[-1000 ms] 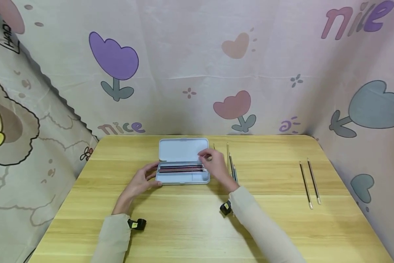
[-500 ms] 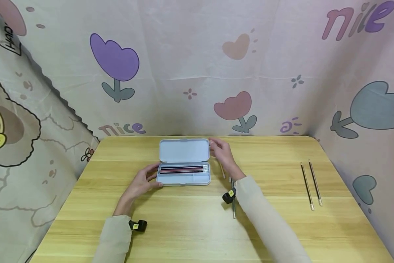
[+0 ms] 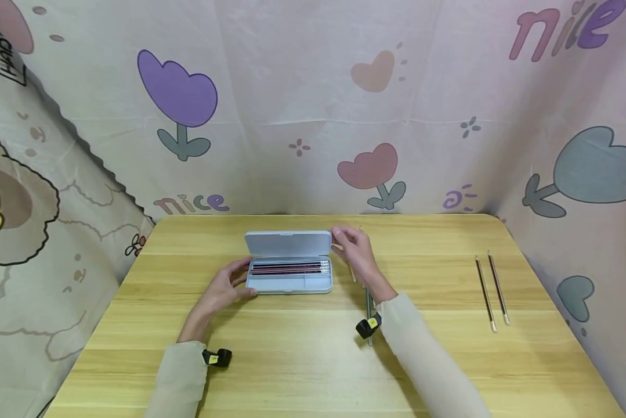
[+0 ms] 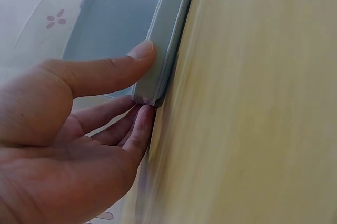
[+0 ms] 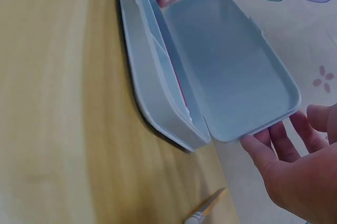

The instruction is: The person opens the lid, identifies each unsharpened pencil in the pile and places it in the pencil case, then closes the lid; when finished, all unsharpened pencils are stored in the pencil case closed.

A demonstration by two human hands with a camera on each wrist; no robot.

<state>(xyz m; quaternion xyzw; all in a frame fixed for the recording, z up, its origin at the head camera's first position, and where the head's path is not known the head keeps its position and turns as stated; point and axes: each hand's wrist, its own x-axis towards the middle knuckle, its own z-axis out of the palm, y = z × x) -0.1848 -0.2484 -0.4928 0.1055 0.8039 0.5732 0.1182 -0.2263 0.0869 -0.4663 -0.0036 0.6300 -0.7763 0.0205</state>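
Observation:
A pale blue pencil case (image 3: 277,284) lies on the table with its hinged lid (image 3: 289,244) raised and tilted. Several dark and red pencils (image 3: 288,268) lie side by side in its back compartment, white ends to the right. My left hand (image 3: 224,288) holds the case's left end, thumb (image 4: 118,72) on the front wall and fingers around the corner. At the lid's right edge, my right hand (image 3: 358,252) grips with curled fingers; in the right wrist view its fingertips (image 5: 253,142) touch the lid's rim, with the thumb near the corner.
Loose pencils (image 3: 369,305) lie on the wooden table (image 3: 292,360), partly hidden beneath my right forearm. Farther right are two dark pencils with white ends, a left one (image 3: 485,295) and a right one (image 3: 498,288). A patterned cloth (image 3: 271,87) hangs behind the table.
My right hand has moved from over the case's right end to the lid's right edge. The lid has tipped forward from its laid-back position. My left hand stays at the case.

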